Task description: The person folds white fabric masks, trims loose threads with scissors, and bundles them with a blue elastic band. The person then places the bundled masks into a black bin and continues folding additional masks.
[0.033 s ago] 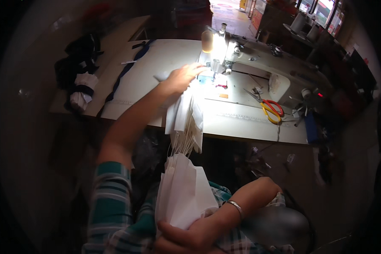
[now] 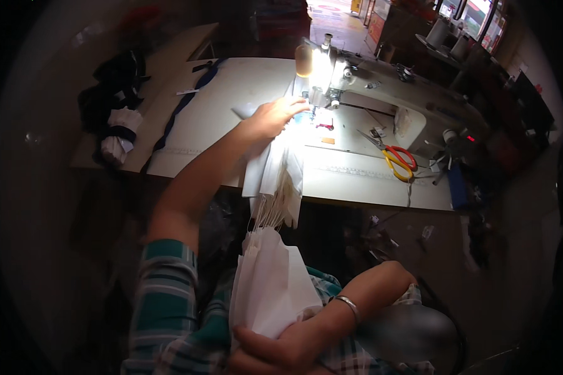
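My left hand (image 2: 274, 119) is beside the needle area of a sewing machine (image 2: 381, 81), fingers closed over the upper end of a bunch of white fabric pieces (image 2: 270, 169). Those pieces hang over the table's front edge. Loose threads (image 2: 270, 211) run from them down to a stack of white fabric pieces (image 2: 272, 281) on my lap. My right hand (image 2: 272, 353) grips that stack at its lower end, thumb on top and the other fingers partly hidden. Bright lamp light washes out the fabric by the needle.
Scissors (image 2: 396, 164) with red and yellow handles lie right of the needle. A dark blue strip (image 2: 180, 112) crosses the table's left side, near a tied white bundle (image 2: 120, 137) and dark cloth (image 2: 116, 81). Thread cones (image 2: 441, 34) stand at the back right. A blue box (image 2: 458, 186) sits at the right edge.
My left hand has shifted slightly, and the hanging fabric beneath it has spread a little. More of a pale pointed piece shows left of that hand. My right hand stays in place.
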`<move>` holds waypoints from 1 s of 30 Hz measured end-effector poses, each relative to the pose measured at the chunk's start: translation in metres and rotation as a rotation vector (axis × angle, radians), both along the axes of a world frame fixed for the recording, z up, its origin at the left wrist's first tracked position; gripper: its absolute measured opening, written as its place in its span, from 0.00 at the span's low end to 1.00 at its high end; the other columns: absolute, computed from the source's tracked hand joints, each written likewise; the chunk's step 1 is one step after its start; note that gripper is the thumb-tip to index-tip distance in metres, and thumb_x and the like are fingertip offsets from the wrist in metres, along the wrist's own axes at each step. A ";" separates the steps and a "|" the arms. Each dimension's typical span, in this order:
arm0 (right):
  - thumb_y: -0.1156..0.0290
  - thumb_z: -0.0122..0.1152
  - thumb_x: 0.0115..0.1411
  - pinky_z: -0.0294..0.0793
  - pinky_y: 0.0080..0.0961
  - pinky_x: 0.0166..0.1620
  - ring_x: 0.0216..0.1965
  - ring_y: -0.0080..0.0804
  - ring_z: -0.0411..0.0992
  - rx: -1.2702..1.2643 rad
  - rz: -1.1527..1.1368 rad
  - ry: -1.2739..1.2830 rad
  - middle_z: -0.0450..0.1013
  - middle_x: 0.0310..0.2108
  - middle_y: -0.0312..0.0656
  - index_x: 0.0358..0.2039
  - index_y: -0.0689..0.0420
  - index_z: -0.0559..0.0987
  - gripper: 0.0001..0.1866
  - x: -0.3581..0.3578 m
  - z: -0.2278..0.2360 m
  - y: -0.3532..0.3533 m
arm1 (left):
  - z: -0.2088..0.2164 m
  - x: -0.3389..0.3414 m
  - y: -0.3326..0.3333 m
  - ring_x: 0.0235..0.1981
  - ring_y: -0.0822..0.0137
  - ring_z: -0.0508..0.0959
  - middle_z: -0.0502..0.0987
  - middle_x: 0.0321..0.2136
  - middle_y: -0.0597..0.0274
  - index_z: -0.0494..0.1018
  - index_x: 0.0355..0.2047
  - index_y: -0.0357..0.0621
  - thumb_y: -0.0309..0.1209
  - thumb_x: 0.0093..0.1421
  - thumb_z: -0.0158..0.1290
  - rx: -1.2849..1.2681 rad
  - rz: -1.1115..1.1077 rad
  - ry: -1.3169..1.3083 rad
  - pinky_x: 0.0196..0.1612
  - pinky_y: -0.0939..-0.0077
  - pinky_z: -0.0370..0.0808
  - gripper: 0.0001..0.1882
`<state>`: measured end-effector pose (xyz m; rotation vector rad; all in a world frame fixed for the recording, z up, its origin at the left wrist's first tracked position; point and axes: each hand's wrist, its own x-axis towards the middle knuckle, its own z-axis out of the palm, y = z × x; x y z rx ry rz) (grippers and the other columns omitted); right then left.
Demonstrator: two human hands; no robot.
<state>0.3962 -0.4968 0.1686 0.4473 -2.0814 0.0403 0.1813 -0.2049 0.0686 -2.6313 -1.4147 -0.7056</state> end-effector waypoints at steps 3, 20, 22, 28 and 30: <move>0.58 0.57 0.60 0.68 0.28 0.30 0.23 0.29 0.65 -0.058 -0.218 -0.004 0.62 0.21 0.35 0.20 0.54 0.68 0.17 0.028 0.009 0.016 | 0.004 0.004 0.018 0.46 0.60 0.75 0.75 0.46 0.61 0.75 0.43 0.46 0.21 0.55 0.49 -0.262 0.087 0.033 0.49 0.68 0.72 0.15; 0.59 0.49 0.69 0.67 0.20 0.37 0.29 0.20 0.65 -1.350 -0.550 0.341 0.69 0.26 0.34 0.28 0.60 0.73 0.18 0.119 -0.142 0.262 | 0.077 -0.113 -0.249 0.28 0.63 0.77 0.74 0.22 0.60 0.69 0.25 0.43 0.48 0.68 0.43 0.483 -0.068 -0.651 0.50 0.56 0.75 0.23; 0.63 0.51 0.68 0.68 0.19 0.39 0.31 0.21 0.68 -1.346 -0.623 0.172 0.72 0.28 0.35 0.32 0.64 0.77 0.16 0.091 -0.147 0.284 | 0.097 -0.088 -0.290 0.21 0.64 0.73 0.71 0.20 0.61 0.68 0.26 0.44 0.52 0.68 0.40 0.517 -0.023 -0.492 0.34 0.59 0.79 0.25; 0.78 0.55 0.59 0.70 0.20 0.36 0.32 0.22 0.68 -1.159 -0.590 -0.315 0.69 0.30 0.37 0.46 0.58 0.75 0.13 -0.060 -0.129 0.322 | 0.143 -0.012 -0.399 0.20 0.71 0.63 0.59 0.21 0.69 0.65 0.28 0.54 0.60 0.66 0.34 0.631 0.106 0.063 0.24 0.77 0.66 0.25; 0.88 0.51 0.57 0.70 0.19 0.38 0.35 0.26 0.66 -1.404 -0.358 -0.341 0.63 0.42 0.41 0.58 0.47 0.70 0.30 -0.092 -0.127 0.334 | 0.139 -0.016 -0.400 0.21 0.71 0.63 0.60 0.22 0.67 0.63 0.30 0.54 0.60 0.66 0.30 0.616 0.066 0.183 0.24 0.76 0.65 0.26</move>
